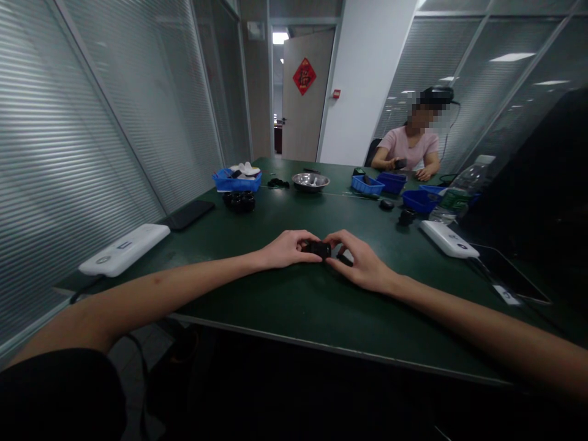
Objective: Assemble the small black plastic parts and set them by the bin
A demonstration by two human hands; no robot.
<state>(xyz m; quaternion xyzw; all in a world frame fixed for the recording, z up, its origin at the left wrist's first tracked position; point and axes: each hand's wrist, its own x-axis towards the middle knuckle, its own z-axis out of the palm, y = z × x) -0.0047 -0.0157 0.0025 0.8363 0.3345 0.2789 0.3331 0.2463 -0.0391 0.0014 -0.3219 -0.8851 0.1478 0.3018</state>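
My left hand [287,248] and my right hand [361,260] meet over the middle of the green table [294,300]. Between them sits a small black part [318,248], and the fingers of both hands are closed on its ends. A thin dark stick-like piece [344,260] lies under my right hand's fingers; whether it is gripped is unclear. Both forearms rest stretched out across the table.
A white power bank [120,248] and a black phone [189,214] lie left. Blue trays [236,179], a steel bowl [310,181], black parts [239,201], a bottle [462,187] and another white pack [448,237] stand further off. A person [408,150] sits at the far end.
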